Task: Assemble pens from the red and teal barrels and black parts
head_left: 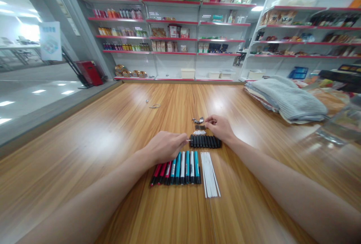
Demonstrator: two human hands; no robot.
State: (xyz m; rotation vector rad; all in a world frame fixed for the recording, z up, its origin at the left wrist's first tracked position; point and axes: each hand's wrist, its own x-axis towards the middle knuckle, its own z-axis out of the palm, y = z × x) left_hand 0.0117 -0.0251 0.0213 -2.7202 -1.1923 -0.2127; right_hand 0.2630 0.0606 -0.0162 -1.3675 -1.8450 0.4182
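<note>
My left hand [166, 146] is closed in a pinch above the pen barrels, and the thin pale tip of what looks like a pen refill [188, 140] pokes out beyond its fingertips. That tip points at a row of black pen parts [205, 141]. My right hand [218, 126] is also pinched, at the right end of a small cluster of dark springs [199, 127]; anything between its fingers is too small to make out. Pink, teal and white pen barrels [182, 168] lie side by side, partly covered by my left hand. White refills [209, 174] lie to their right.
Small white pieces [199, 133] and silver metal parts [198, 120] lie beyond the black row. A thin ring [155, 106] rests farther back on the wooden table [126, 206]. Folded striped cloth [287, 97] and a clear container [338, 123] are at right. Stocked shelves [172, 22] stand behind.
</note>
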